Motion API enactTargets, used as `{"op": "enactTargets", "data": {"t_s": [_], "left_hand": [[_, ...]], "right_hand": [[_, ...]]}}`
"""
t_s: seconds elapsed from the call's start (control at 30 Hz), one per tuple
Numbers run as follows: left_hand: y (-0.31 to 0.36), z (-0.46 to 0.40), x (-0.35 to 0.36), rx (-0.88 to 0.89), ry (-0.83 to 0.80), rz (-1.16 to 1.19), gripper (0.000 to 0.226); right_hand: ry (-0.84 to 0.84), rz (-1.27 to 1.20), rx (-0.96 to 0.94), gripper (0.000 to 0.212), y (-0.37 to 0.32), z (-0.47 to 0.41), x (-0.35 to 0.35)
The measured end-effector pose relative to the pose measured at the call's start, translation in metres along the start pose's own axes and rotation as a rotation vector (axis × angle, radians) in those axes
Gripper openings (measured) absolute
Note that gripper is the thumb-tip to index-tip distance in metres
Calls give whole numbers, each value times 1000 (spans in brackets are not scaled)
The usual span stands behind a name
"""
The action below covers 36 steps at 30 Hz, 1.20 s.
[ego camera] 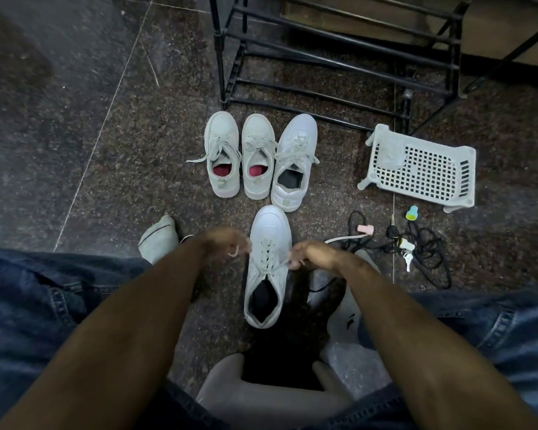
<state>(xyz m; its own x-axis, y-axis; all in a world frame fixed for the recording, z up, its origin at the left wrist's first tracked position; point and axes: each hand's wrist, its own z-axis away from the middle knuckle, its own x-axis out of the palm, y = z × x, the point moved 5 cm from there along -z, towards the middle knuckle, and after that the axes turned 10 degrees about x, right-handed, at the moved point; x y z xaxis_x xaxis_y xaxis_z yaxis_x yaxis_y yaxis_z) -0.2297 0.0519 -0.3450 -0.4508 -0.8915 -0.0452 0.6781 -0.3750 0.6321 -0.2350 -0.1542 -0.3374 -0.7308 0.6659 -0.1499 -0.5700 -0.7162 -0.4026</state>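
The shoe (269, 274) sits on the floor (106, 150) btw the person's knees, toe pointing away. The left grip (227, 243) is just at its left side and the right grip (305, 256) at its right, each w/ fingers curled, pinching one end of the laces (267, 254) (both hands a bit blurred). Beyond the toe, three more shoes (257, 156) stand side by side in front of a black rack (218, 41); a basket (423, 169) lies on its side to the right, near tangled cords (429, 252).
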Motion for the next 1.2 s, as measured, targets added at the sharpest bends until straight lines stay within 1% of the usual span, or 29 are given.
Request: {"op": "enactTargets", "data": {"t_s": [0.03,0.07,0.1,0.2,0.23,0.27,0.33,0.37,0.4,0.43,0.5,0.57,0.6,0.67,0.77,0.83,0.87,0.9,0.93,1.03,1.07,1.1,1.13,1.2], "left_hand": [[2,-1,1,33,76,242,13],[2,-3,5,46,132,434,12],[2,-4,14,61,168,585,13],[-5,-12,39,51,295,992,12],[-9,-13,46,45,350,1081,12],[-14,-14,50,36,406,1134,14],[-25,-14,54,9,483,1180,18],[-30,-15,54,-3,497,1171,20],[-35,-16,53,-11,502,1145,22],[-38,-17,52,-16,500,1119,25],[-42,-20,54,-10,468,1073,30],[-43,-22,59,-7,425,988,36],[-43,-23,62,-9,417,938,40],[-46,-30,63,-3,418,870,46],[-52,-33,52,-10,464,818,48],[-53,-31,45,5,481,722,43],[-51,-31,44,40,470,624,38],[-47,-30,46,89,437,505,35],[-42,-31,49,147,384,386,36],[-22,-32,64,330,172,14,47],[-19,-32,68,364,108,-116,45],[-17,-30,72,358,58,-186,38],[-19,-32,73,348,21,-195,29],[-21,-31,77,328,-42,-94,18]], "right_hand": [[-18,-142,-31,16,-4,2,3],[-32,-248,-62,11,-8,1,8],[-51,-331,-92,9,-12,0,13],[-99,-501,-154,14,-21,-5,33],[-66,-559,-160,15,-21,-6,35],[2,-615,-172,16,-19,-6,33],[188,-696,-189,24,-13,-2,22],[265,-718,-195,27,-10,0,17],[301,-758,-198,29,-6,0,13],[303,-808,-192,30,-4,1,10],[201,-950,-173,32,-2,-2,11],[63,-1080,-144,31,-7,-9,22],[24,-1131,-135,29,-11,-12,29],[49,-1179,-117,29,-15,-19,36],[160,-1176,-50,34,-3,-26,31],[214,-1231,24,36,14,-28,28],[225,-1284,58,36,21,-28,29],[224,-1347,81,36,24,-28,32],[212,-1417,88,36,24,-27,36],[139,-1620,62,38,8,-22,42],[111,-1656,50,38,1,-21,40],[81,-1666,34,36,-6,-18,38],[46,-1670,9,32,-12,-15,36],[-20,-1663,-46,23,-21,-10,33]]}}
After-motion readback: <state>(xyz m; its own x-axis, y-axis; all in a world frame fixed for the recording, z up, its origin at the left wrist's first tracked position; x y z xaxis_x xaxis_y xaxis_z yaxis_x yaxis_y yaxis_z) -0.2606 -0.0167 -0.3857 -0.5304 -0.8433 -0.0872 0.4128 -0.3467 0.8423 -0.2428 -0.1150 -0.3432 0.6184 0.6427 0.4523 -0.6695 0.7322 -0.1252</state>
